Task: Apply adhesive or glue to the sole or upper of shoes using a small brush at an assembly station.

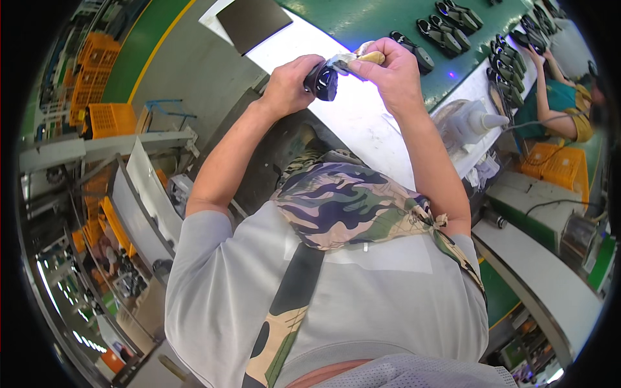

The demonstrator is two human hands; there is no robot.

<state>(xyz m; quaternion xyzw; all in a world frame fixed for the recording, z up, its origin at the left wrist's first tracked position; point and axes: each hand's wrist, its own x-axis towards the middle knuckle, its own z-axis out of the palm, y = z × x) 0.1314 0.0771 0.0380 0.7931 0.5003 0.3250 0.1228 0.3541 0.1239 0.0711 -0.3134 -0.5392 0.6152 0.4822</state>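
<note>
Aloft, over the left edge of a narrow white-topped workbench (375, 126), a glossy black shoe (323, 84) with a rounded shape was held between a worker's bare hands. The left hand (291, 87) gripped the shoe from its left side, fingers curled around it. The right hand (398, 71) pinched a pale yellow, soft-looking pad (372, 57) between thumb and fingers. Just beside the shoe, below the pad, was a crumpled grey-white scrap (341, 61); whether it was part of the pad could not be told.

On the workbench's upper-left end lay a dark, flat, square-cornered panel (253, 23). Along the workbench's far side ran a smooth green surface (336, 18), where black open-backed shoes (445, 35) stood in groups. Near the workbench's right end stood a translucent white plastic bottle (473, 121) with a tapered nozzle. Farther right of the workbench, a co-worker in a teal garment (556, 97) reached both hands toward a dark shoe. Well to the workbench's left, slatted orange plastic crates (113, 121) stood near a blue metal frame (169, 103). On the workbench's near side, camouflage-patterned cloth (349, 200) covered part of the worker's grey shirt (381, 304).
</note>
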